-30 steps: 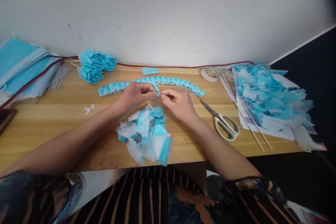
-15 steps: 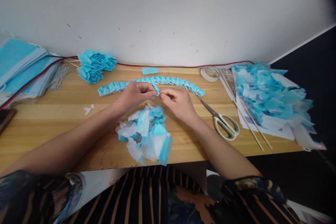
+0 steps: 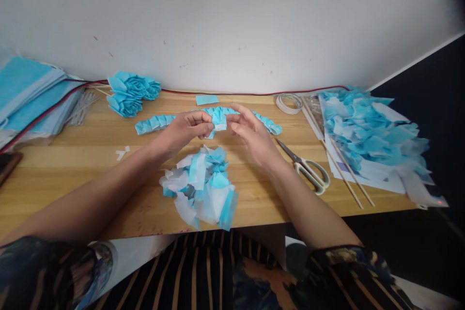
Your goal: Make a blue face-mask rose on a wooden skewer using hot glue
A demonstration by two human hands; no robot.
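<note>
Between thumb and fingers my left hand (image 3: 191, 131) pinches a small folded blue petal piece (image 3: 219, 118) with a white lower edge. My right hand (image 3: 252, 131) is just to its right, fingers apart, and holds nothing that I can see. Behind both hands a curved row of folded blue petals (image 3: 154, 124) lies on the table, its middle partly hidden. In front of the hands is a loose heap of blue and white fabric scraps (image 3: 203, 186). A flat blue rectangle (image 3: 207, 100) lies beyond the row.
Scissors (image 3: 308, 167) lie open right of my right hand, near a tape roll (image 3: 288, 103) and two wooden sticks (image 3: 343, 174). Blue petals (image 3: 374, 131) are piled at far right. Blue fabric flowers (image 3: 132, 92) and face masks (image 3: 32, 92) sit at left. A cable (image 3: 236, 93) runs along the wall.
Both hands were pinching the blue piece edge-on. Now my right hand has let go and opened, moving slightly right, and the piece faces me more broadly in my left hand.
</note>
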